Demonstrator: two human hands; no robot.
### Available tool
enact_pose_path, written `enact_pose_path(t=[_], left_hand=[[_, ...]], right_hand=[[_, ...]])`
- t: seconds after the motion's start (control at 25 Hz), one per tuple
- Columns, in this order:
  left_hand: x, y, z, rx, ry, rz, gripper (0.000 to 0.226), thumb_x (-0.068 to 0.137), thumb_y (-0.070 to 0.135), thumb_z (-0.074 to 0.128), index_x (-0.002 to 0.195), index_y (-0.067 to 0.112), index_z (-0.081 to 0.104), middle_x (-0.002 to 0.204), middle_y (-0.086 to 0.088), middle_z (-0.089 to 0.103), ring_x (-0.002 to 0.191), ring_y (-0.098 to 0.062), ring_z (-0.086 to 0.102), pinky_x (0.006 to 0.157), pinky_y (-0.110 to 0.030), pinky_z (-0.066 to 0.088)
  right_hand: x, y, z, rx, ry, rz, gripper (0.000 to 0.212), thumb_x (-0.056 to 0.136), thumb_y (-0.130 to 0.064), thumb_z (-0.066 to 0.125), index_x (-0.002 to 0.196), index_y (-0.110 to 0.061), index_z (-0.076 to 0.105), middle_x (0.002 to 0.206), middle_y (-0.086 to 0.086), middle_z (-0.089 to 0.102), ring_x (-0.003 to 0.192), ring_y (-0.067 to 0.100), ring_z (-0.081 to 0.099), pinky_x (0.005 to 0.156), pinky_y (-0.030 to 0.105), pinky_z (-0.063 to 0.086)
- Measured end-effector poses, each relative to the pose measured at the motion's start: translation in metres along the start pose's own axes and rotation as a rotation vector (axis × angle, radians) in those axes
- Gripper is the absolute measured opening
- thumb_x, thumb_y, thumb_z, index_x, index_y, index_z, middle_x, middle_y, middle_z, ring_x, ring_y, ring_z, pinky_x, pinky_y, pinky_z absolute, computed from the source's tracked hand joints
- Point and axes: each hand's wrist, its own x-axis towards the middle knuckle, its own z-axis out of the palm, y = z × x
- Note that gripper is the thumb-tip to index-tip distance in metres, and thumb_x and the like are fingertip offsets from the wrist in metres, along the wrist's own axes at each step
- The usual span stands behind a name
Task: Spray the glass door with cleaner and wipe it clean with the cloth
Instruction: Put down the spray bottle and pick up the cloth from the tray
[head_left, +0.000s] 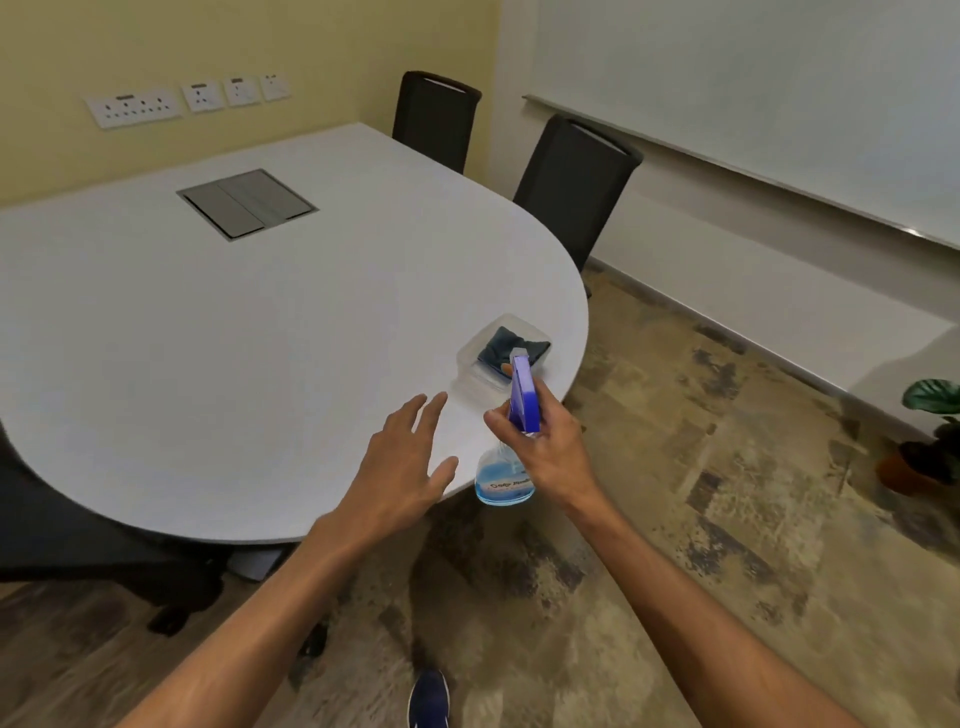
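My right hand (551, 448) grips the neck of a spray bottle (505, 483) with a purple trigger head and pale blue liquid, held upright just off the table's curved edge. A dark blue cloth (511, 344) lies crumpled in a clear plastic tray (470, 352) on the white table (234, 332), right behind the bottle's nozzle. My left hand (405, 460) hovers open above the table edge, fingers spread, a short way left of the tray and touching nothing. No glass door is in view.
Two dark chairs (574, 187) stand at the table's far side. A grey cable hatch (247, 202) is set in the tabletop. A whiteboard (779, 93) fills the right wall, with a potted plant (930, 441) on the patterned carpet below. My blue shoe (428, 699) shows at the bottom.
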Motion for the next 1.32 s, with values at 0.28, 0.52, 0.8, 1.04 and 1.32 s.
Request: enact_pose_path(t=[0.28,0.52,0.8,1.04,1.32], left_hand=[[0.055,-0.038,0.001,-0.008,-0.018,-0.113,0.063,0.097,0.056,0.048,0.153,0.038,0.026,0.169,0.006,0.007,0.155,-0.02,0.015,0.124,-0.044,0.023],[0.104,-0.054,0.006,-0.027,-0.008,-0.236,0.062,0.098,0.053,0.048,0.154,0.036,0.026,0.169,0.005,0.009,0.156,-0.021,0.015,0.125,-0.045,0.021],[0.154,-0.053,0.012,-0.065,0.054,-0.43,0.073,0.101,0.05,0.045,0.159,0.029,0.007,0.17,0.002,0.007,0.156,-0.02,0.012,0.126,-0.043,0.017],[0.176,-0.061,0.016,-0.079,0.059,-0.533,0.074,0.101,0.048,0.045,0.16,0.027,0.005,0.17,0.001,0.007,0.156,-0.021,0.012,0.125,-0.042,0.015],[0.186,-0.076,0.015,-0.087,0.021,-0.513,0.073,0.102,0.045,0.047,0.16,0.026,0.007,0.169,0.0,0.009,0.156,-0.021,0.013,0.125,-0.04,0.015]], right_hand=[[0.091,0.004,0.041,-0.093,-0.139,0.023,0.069,0.088,-0.034,0.077,0.15,-0.029,0.045,0.126,-0.004,0.06,0.111,0.013,0.056,0.102,0.038,0.052],[0.174,0.036,0.068,-0.193,-0.306,-0.053,0.064,0.089,-0.036,0.076,0.145,-0.021,0.049,0.117,-0.006,0.058,0.099,0.016,0.059,0.087,0.014,0.051],[0.25,0.076,0.088,-0.142,-0.5,-0.135,0.048,0.09,-0.034,0.077,0.129,-0.035,0.049,0.108,-0.004,0.062,0.091,0.008,0.065,0.075,0.008,0.051],[0.282,0.093,0.103,-0.132,-0.575,-0.105,0.051,0.09,-0.034,0.077,0.133,-0.026,0.051,0.11,-0.002,0.061,0.09,0.01,0.064,0.074,0.002,0.049],[0.287,0.102,0.114,-0.097,-0.537,-0.004,0.051,0.09,-0.027,0.077,0.132,-0.025,0.048,0.113,-0.002,0.059,0.09,0.008,0.064,0.073,0.002,0.05]])
